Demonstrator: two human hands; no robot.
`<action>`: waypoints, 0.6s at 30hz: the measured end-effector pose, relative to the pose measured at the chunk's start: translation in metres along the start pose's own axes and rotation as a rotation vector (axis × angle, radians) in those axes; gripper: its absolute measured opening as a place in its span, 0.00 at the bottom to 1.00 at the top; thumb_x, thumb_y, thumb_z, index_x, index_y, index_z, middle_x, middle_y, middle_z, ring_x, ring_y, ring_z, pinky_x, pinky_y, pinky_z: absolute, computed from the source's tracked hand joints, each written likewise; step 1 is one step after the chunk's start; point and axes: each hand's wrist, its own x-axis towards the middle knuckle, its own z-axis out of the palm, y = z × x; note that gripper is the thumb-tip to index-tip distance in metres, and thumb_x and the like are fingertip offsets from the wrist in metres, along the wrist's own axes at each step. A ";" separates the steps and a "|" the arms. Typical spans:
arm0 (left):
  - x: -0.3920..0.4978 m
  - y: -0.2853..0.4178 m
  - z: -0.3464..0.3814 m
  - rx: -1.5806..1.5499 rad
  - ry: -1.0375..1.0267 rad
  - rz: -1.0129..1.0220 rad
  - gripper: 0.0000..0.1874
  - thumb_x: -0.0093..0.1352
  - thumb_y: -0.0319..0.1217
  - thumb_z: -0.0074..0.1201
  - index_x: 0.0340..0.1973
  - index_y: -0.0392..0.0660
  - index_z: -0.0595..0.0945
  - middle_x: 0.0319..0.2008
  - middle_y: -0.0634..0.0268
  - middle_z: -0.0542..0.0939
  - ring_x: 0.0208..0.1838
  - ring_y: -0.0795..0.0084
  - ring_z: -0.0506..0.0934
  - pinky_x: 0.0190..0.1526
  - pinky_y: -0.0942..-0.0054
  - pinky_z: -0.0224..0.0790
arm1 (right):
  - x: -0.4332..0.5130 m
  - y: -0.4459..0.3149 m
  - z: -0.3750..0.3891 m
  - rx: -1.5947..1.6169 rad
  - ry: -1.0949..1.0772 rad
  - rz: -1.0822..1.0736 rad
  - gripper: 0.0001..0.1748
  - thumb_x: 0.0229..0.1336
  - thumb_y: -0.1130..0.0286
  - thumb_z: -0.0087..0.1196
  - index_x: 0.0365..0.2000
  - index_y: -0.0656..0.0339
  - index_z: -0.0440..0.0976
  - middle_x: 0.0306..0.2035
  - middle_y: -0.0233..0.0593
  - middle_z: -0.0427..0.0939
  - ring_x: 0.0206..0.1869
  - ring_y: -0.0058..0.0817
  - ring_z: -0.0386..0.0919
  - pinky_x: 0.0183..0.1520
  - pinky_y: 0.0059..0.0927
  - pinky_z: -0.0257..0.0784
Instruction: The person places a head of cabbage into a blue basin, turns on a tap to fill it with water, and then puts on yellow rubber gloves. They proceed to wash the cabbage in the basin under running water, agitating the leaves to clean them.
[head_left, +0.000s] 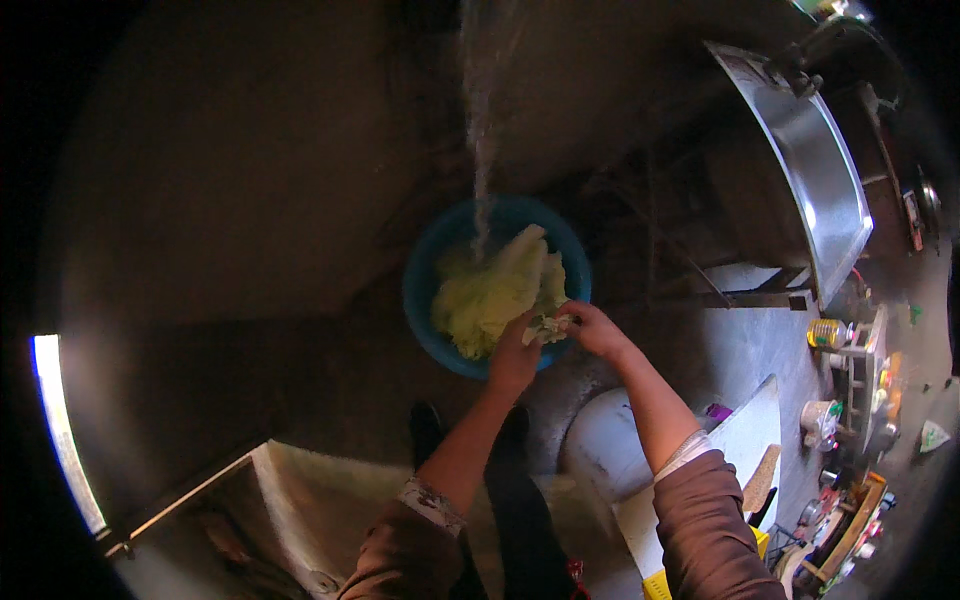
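Note:
A blue plastic basin (421, 300) stands on the floor with pale yellow-green leaves (487, 300), probably cabbage, heaped in it. Water (480, 142) falls in a stream from the top of the view onto them. Above the basin's near side, my left hand (516, 352) and my right hand (592, 328) hold one leaf (549, 328) between them, its crumpled end near the fingers. Its rest seems to reach up over the heap, though the edge between leaf and heap is unclear.
A stainless steel sink (817, 172) stands at upper right. A white rounded container (611, 442) is beside my right forearm. Farther right, an oil bottle (827, 333) and several jars sit on racks. A pale open-topped box or trough (285, 517) lies at lower left.

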 end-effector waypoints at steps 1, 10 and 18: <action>0.005 -0.004 0.002 0.137 0.032 0.128 0.23 0.68 0.27 0.53 0.60 0.45 0.73 0.59 0.52 0.73 0.56 0.53 0.76 0.55 0.60 0.70 | 0.000 0.000 0.001 0.010 0.000 -0.003 0.14 0.57 0.73 0.59 0.45 0.61 0.77 0.47 0.45 0.77 0.50 0.39 0.77 0.53 0.35 0.72; 0.023 0.031 -0.002 0.819 -0.166 0.184 0.13 0.67 0.38 0.56 0.42 0.45 0.83 0.42 0.52 0.80 0.47 0.50 0.79 0.46 0.53 0.72 | -0.013 -0.032 0.014 -0.139 0.091 -0.016 0.13 0.58 0.74 0.57 0.45 0.60 0.75 0.42 0.46 0.80 0.48 0.41 0.78 0.51 0.38 0.72; 0.034 0.016 -0.004 0.910 -0.104 0.290 0.13 0.68 0.42 0.55 0.35 0.46 0.85 0.38 0.56 0.81 0.45 0.53 0.80 0.45 0.55 0.75 | -0.010 -0.039 0.015 -0.462 0.078 -0.019 0.17 0.58 0.58 0.56 0.46 0.50 0.80 0.48 0.44 0.77 0.55 0.43 0.75 0.55 0.43 0.73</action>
